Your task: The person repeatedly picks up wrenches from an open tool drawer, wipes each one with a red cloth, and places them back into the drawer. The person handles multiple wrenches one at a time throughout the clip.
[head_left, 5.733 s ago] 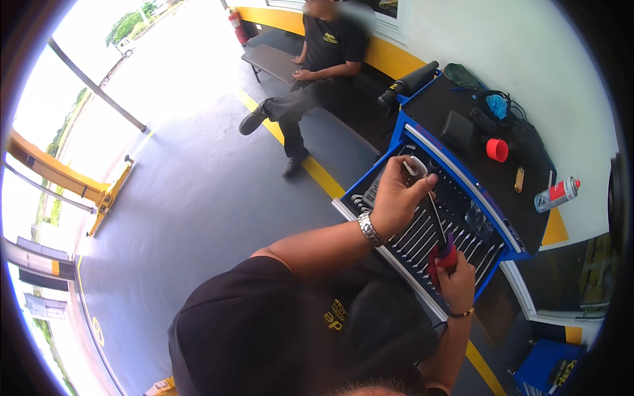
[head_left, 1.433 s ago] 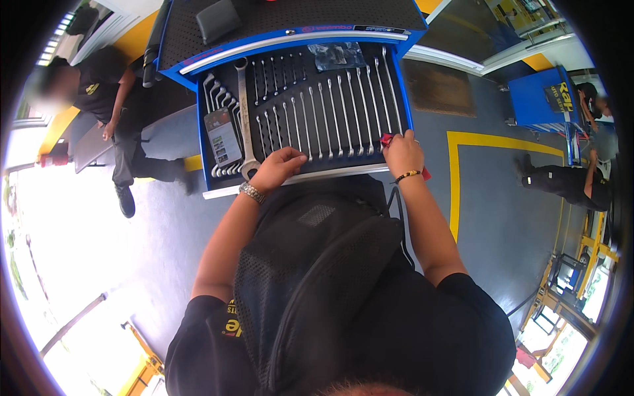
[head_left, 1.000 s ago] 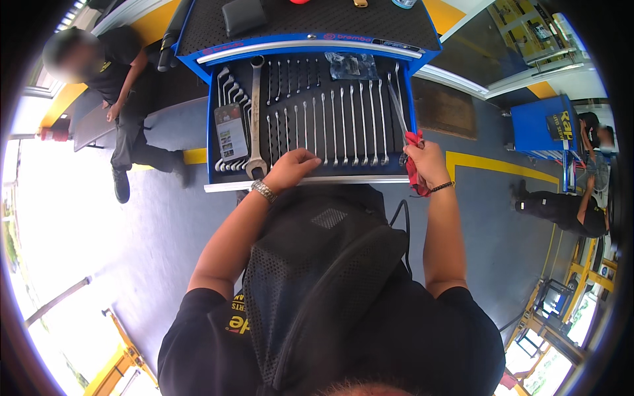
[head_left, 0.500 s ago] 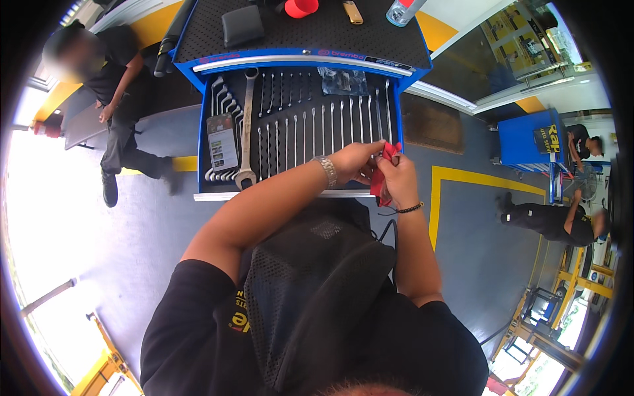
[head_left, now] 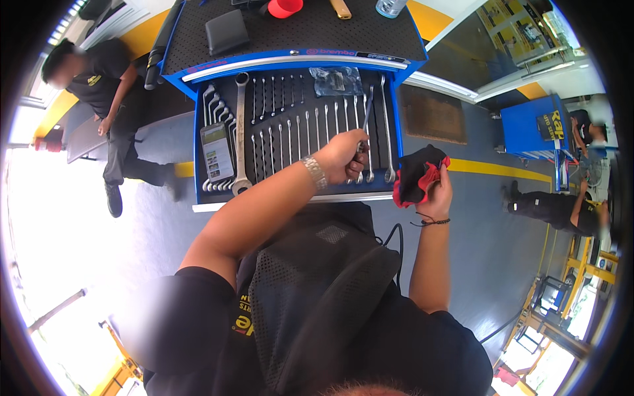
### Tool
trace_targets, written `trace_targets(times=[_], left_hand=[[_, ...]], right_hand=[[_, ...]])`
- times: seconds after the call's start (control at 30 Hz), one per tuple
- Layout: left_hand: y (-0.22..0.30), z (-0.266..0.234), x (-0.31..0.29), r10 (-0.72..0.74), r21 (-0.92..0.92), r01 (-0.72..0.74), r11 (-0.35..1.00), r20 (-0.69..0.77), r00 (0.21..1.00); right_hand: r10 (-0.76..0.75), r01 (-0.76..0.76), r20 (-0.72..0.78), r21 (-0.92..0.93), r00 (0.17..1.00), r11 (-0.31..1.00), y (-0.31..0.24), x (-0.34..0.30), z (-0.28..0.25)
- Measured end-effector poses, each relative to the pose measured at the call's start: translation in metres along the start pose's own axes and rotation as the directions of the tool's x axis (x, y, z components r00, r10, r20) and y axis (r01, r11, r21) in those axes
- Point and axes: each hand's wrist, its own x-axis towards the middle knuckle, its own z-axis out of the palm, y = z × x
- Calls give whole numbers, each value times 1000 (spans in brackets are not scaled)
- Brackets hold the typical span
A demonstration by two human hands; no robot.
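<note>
Where the open drawer [head_left: 198,165] of the blue tool cabinet juts forward, its dark liner carries rows of slim, polished steel wrenches [head_left: 290,129], laid parallel and graded by length.

Left hand [head_left: 342,155]: closed around the lower end of one long wrench [head_left: 365,125], a thin bright metal bar that rises from the fist over the right part of the drawer, tilted a little against the neighbouring row. A metal-link watch [head_left: 315,173] sits on that wrist.

Right hand [head_left: 432,188]: gripping a crumpled cloth [head_left: 416,175], black with a red edge, soft and folded, held just right of the drawer's front corner and apart from the wrench. A thin dark cord circles that wrist.

Other contents of the drawer: one large, thick wrench [head_left: 239,132] at the left; a flat phone [head_left: 216,153] with a lit screen beside it; a clear plastic bag [head_left: 335,80], wrinkled, at the back.

Cabinet top: a black dimpled mat bearing a flat black case [head_left: 226,32] and a red cup [head_left: 284,7].

Surroundings: grey smooth floor with a yellow line [head_left: 502,170]; a seated person in black [head_left: 109,92] to the left.
</note>
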Motion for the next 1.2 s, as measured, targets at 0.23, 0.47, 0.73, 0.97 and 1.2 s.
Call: trace_targets(times=[0.23, 0.47, 0.73, 0.97, 1.2], left_hand=[[2, 12, -44, -28, 26, 26, 999, 101, 995], [-44, -12, -47, 234, 644, -317, 696, 214, 948], [-79, -18, -60, 269, 919, -380, -105, 394, 879], [-76, -7, -75, 148, 855, -485, 184, 463, 874], [-77, -4, -86, 272, 811, -583, 55, 550, 790]], right_hand=[[-1, -20, 155, 130, 988, 991, 30, -6, 7], [12, -31, 74, 267, 997, 963, 62, -11, 18], [101, -99, 7, 256, 995, 962, 66, -8, 12], [-165, 190, -165, 155, 972, 969, -29, -33, 31], [-550, 497, -300, -237, 780, 835, -42, -52, 78]])
